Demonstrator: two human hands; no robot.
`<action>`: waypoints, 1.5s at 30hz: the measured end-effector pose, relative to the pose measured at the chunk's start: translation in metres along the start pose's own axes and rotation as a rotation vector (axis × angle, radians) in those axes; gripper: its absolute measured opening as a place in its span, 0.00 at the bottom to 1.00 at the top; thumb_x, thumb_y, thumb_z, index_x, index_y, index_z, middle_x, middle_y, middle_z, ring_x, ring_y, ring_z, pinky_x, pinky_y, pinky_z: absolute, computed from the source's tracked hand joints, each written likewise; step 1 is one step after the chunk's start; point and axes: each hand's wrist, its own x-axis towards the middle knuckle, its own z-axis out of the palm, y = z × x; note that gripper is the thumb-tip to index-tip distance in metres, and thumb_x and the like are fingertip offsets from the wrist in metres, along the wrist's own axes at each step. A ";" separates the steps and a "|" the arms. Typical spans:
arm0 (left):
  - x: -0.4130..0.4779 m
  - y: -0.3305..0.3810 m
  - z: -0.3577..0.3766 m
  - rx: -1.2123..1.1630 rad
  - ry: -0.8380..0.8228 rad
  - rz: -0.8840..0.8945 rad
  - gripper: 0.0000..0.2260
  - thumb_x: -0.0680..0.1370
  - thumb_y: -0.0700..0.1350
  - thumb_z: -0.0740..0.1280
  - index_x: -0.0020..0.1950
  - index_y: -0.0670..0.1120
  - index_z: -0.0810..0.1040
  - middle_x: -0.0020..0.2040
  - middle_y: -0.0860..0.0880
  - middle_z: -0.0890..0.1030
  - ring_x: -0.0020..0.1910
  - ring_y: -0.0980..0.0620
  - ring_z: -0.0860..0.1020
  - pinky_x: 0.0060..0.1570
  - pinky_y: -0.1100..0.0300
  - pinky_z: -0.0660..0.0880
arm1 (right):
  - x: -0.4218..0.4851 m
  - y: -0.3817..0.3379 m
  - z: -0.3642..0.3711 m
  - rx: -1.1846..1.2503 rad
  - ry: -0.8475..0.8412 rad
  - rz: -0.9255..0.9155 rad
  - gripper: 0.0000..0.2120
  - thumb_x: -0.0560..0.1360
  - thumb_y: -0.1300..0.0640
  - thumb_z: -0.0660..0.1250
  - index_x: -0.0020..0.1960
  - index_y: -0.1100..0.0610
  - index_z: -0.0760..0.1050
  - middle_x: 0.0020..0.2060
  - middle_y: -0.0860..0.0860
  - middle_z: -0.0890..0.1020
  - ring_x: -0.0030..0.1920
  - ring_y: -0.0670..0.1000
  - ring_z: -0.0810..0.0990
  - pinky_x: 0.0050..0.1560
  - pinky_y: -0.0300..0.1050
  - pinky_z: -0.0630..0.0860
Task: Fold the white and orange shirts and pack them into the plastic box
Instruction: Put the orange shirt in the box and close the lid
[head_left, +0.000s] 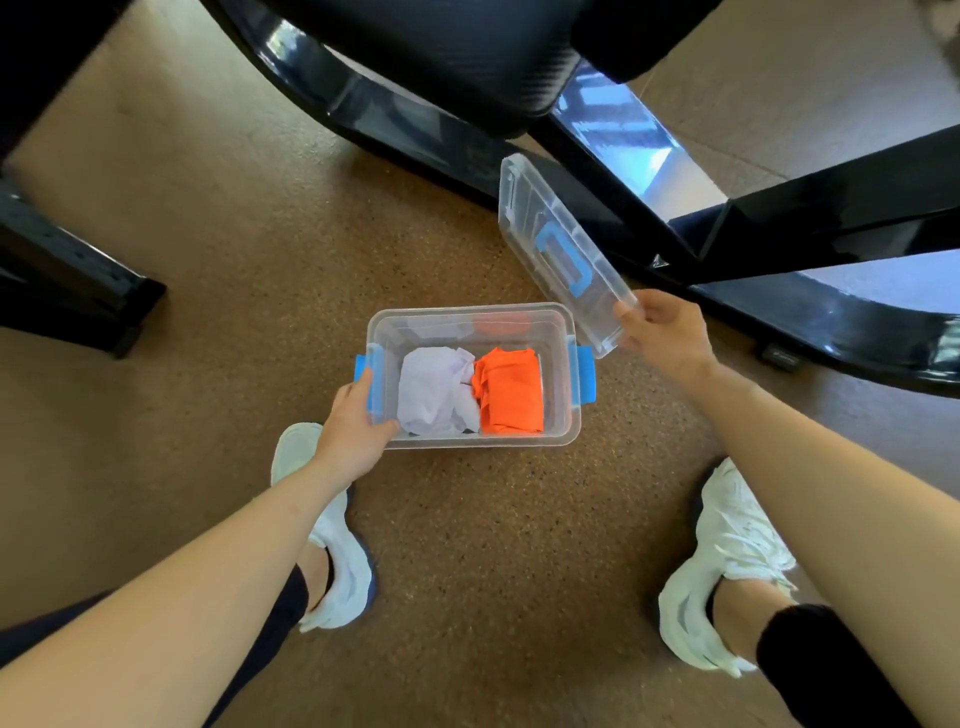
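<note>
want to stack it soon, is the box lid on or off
Off. The right hand holds the lid tilted beside the open plastic box.

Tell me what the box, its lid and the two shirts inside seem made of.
The box looks like clear, glossy plastic: see-through walls with faint highlights. The lid seems the same rigid clear plastic, with a blue handle. The white shirt and orange shirt look like soft matte fabric, creased; fibre unclear.

box (470, 441) mouth open above; lid (561, 249) tilted off right.
</note>
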 end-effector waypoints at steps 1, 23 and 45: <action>0.002 -0.002 -0.002 -0.040 -0.009 0.000 0.35 0.79 0.43 0.70 0.81 0.56 0.57 0.75 0.48 0.65 0.71 0.47 0.71 0.65 0.49 0.74 | -0.006 -0.003 0.003 -0.010 -0.022 -0.039 0.10 0.79 0.53 0.70 0.59 0.54 0.80 0.53 0.49 0.84 0.53 0.50 0.84 0.54 0.52 0.83; 0.003 -0.017 -0.002 -0.206 0.066 -0.027 0.20 0.80 0.46 0.69 0.72 0.50 0.72 0.63 0.51 0.79 0.60 0.51 0.78 0.59 0.53 0.77 | -0.103 0.080 0.028 -0.792 -0.300 -0.834 0.14 0.73 0.61 0.74 0.58 0.60 0.81 0.60 0.57 0.82 0.63 0.61 0.79 0.69 0.59 0.73; 0.029 -0.025 0.002 -0.127 0.134 -0.027 0.37 0.77 0.42 0.73 0.81 0.50 0.58 0.76 0.48 0.66 0.73 0.50 0.69 0.70 0.49 0.71 | -0.067 0.064 0.051 -0.052 -0.041 0.320 0.30 0.74 0.48 0.75 0.72 0.51 0.69 0.64 0.50 0.79 0.59 0.52 0.82 0.61 0.57 0.80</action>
